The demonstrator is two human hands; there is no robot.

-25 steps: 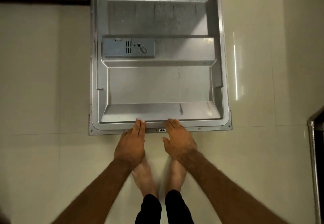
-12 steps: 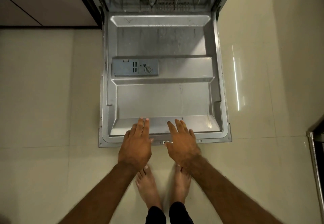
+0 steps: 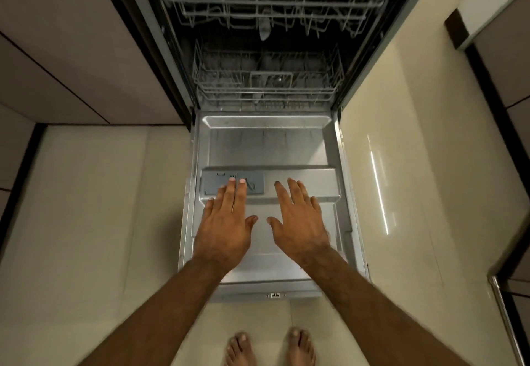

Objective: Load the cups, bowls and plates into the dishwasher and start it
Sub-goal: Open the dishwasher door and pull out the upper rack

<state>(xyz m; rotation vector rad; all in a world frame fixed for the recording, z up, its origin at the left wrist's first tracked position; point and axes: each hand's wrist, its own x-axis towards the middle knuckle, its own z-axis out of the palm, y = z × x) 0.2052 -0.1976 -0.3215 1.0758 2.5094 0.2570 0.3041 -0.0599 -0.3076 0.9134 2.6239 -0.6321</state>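
Dishwasher (image 3: 266, 142) — door down, racks bare

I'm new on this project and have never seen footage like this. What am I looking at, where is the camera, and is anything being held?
There is no robot: a person wears one wide-angle camera on the head, looking down. You see their left hand and right hand, both open and holding nothing, above the lowered dishwasher door; the left fingertips overlap its grey detergent dispenser. Behind stand the lower rack and upper rack; I make out no dishes there. Bare feet stand on the tiled floor.
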